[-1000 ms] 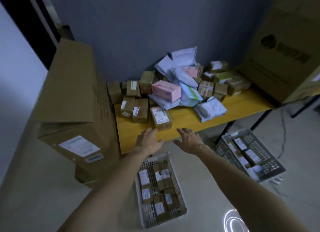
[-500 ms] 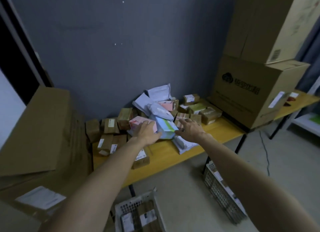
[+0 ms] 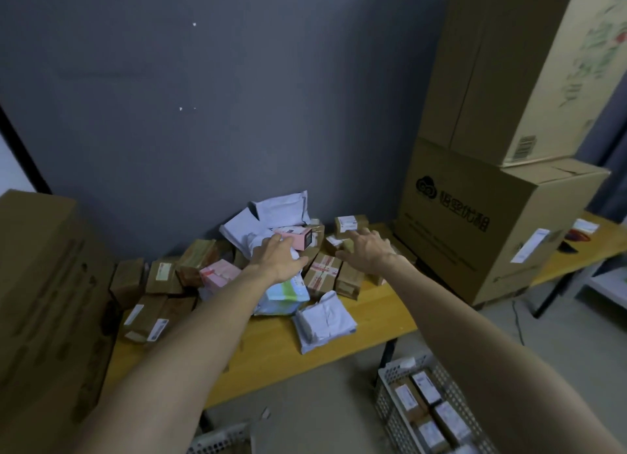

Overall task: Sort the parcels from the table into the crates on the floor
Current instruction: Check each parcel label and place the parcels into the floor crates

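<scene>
View: I get a single wide-angle camera, worn on the head; straight edges bow toward the frame borders.
Facing: forward and down, onto the table [image 3: 373, 321] and the grey wall [image 3: 203, 114] behind it.
Height: I sit above the table top, looking down on the parcels [image 3: 322, 272].
Nearness: close; both forearms run in from the bottom edge, with the left hand [image 3: 274, 260] and right hand [image 3: 368, 250] at mid-frame over the pile.
Edges: a big box [image 3: 37, 284] fills my left, stacked boxes [image 3: 475, 233] my right, floor [image 3: 322, 413] and a crate [image 3: 390, 402] the bottom.
</scene>
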